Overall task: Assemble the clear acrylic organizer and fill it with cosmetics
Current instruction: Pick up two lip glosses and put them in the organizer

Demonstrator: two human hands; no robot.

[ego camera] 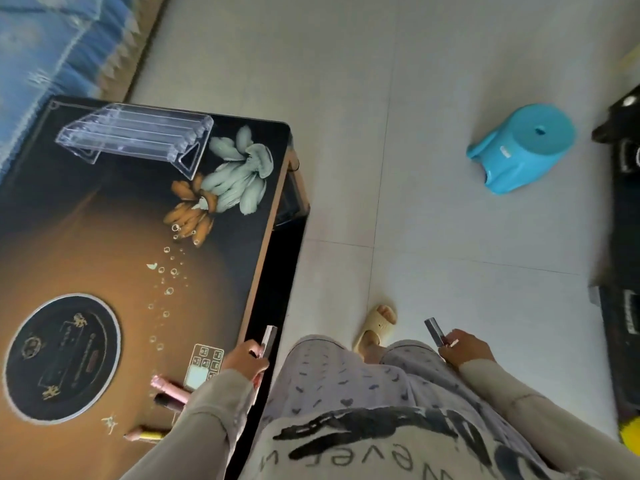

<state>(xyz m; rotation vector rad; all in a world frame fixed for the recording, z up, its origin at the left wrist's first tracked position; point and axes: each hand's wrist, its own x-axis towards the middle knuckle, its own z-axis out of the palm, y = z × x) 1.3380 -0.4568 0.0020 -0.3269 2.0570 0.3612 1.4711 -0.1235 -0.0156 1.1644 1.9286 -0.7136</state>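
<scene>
The clear acrylic organizer (pixel 138 136), a stepped rack, stands at the far end of the dark patterned table (pixel 104 237). My left hand (pixel 244 358) grips a slim cosmetic tube (pixel 268 341) over the table's near right edge. My right hand (pixel 465 349) holds another dark tube (pixel 434 330) out over the floor, right of my legs. Loose cosmetics lie on the table near my left forearm: a pink tube (pixel 169 384), a dark tube (pixel 168 401) and a pencil (pixel 143 436).
A blue plastic stool (pixel 523 147) lies tipped on the tiled floor to the right. Black equipment (pixel 623 237) lines the right edge. A blue covered sofa (pixel 52 46) sits behind the table. My slippered foot (pixel 375 327) is on the floor beside the table.
</scene>
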